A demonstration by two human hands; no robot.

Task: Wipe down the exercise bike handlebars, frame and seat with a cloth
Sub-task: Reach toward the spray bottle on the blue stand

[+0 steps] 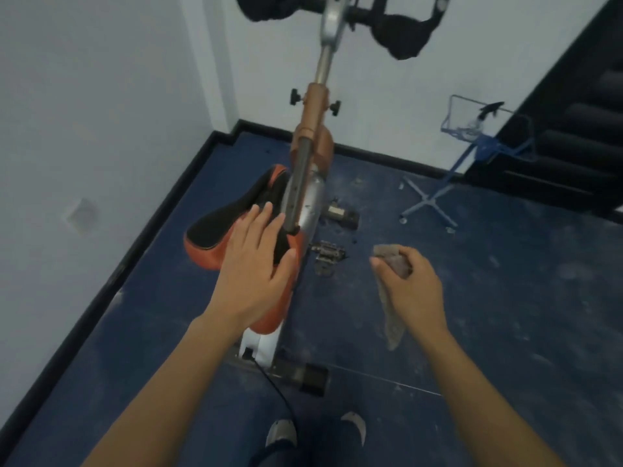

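The exercise bike stands in front of me, its black and orange seat (215, 227) turned to the left of the grey frame post (300, 183). The black handlebars (404, 25) are at the top of the view. My left hand (256, 261) lies flat on the seat's right side, fingers spread, touching the post. My right hand (411, 284) hovers to the right of the bike, closed on a brownish-grey cloth (392, 318) that hangs down from the fist. A pedal (328, 254) shows between the two hands.
Dusty blue floor (505, 298) with white walls and black skirting at left and back. A blue folding stand (472, 153) stands at the right near dark stairs (590, 123). A black cable (279, 396) runs from the bike base toward my feet (283, 433).
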